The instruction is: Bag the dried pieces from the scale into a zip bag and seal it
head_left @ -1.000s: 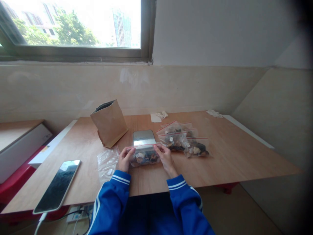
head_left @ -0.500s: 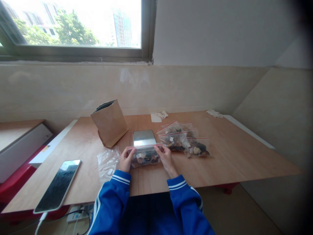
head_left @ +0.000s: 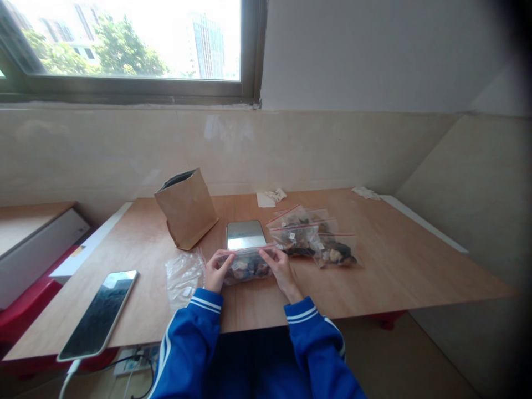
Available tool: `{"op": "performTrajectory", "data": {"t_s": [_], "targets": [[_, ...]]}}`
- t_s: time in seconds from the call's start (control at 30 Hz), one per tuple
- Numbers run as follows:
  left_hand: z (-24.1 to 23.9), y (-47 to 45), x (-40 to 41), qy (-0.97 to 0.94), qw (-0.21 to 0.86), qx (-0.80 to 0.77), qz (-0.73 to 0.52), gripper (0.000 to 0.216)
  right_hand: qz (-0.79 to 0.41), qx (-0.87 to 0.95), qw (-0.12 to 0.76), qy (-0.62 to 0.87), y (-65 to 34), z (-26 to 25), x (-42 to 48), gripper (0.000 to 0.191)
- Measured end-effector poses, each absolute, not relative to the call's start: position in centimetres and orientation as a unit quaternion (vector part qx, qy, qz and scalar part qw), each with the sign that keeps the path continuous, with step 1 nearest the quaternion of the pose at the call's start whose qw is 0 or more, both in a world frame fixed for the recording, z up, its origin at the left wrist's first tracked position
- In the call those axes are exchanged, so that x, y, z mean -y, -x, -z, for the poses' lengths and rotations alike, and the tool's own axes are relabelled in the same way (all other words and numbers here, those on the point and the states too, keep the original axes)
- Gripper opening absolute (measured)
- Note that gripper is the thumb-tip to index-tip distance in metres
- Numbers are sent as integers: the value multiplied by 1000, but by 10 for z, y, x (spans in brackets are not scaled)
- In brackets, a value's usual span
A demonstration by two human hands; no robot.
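A clear zip bag (head_left: 246,268) with a red-edged top and dark and pale lumpy pieces inside rests on the table near its front. My left hand (head_left: 216,269) pinches the bag's upper edge at its left end. At the right end, my right hand (head_left: 281,270) grips the same edge between thumb and fingers. Just behind the bag lies a flat silver scale-like device (head_left: 245,234). Several filled zip bags (head_left: 300,237) are heaped to the right of my hands. Left of my left hand lies a crumpled clear plastic bag (head_left: 182,276).
A brown paper bag (head_left: 187,208) stands open at the back left. A phone (head_left: 100,315) with a white cable lies at the front left corner of the table (head_left: 394,263). Crumpled tissue (head_left: 276,195) and more tissue (head_left: 366,193) lie along the back edge.
Both thumbs have slid inward along the bag's top edge, closer together. The bag's top has tipped slightly toward me, and its contents look hazier through the plastic.
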State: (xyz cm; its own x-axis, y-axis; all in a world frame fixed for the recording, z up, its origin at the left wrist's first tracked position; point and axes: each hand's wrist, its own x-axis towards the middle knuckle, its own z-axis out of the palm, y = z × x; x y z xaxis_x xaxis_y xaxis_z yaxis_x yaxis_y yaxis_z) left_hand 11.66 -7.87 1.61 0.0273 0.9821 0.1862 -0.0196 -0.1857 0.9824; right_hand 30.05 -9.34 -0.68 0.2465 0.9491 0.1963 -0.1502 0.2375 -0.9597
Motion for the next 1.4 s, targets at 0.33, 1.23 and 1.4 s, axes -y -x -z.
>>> {"op": "performTrajectory", "data": {"t_s": [0.33, 1.23, 1.4], "targets": [[-20, -114, 81, -558, 437, -467, -528, 26, -348, 500, 647, 458, -304, 9, 92, 20], [-12, -119, 80, -601, 422, -437, -519, 21, -369, 525, 629, 438, -299, -1, 98, 19], [-13, -121, 80, -618, 384, -431, -534, 20, -327, 525, 645, 450, -299, 5, 95, 16]]}}
